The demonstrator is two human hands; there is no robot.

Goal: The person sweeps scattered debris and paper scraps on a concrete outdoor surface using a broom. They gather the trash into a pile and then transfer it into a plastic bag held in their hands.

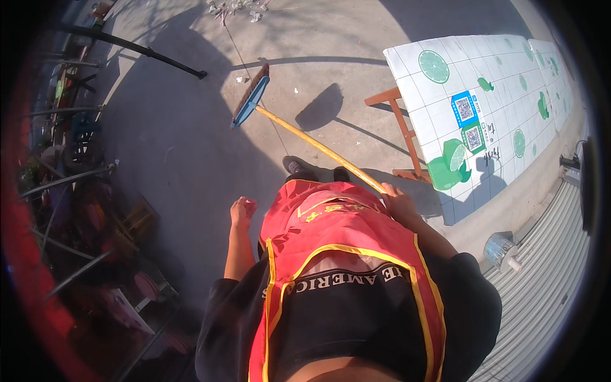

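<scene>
My right hand grips the upper end of a broom's yellow handle, beside my right hip. The handle slants away to the upper left. At its far end is the blue broom head with brown bristles. Its shadow falls on the concrete well apart from it, so the head looks raised off the floor. My left hand hangs at my left side with fingers curled and nothing visible in it. Between my hands is the red apron with yellow trim that I wear.
A table with a lime-patterned white cover and a wooden leg frame stands to the right. Pale litter lies on the concrete floor far ahead. Metal poles and cluttered furniture line the left. A roller shutter is behind right.
</scene>
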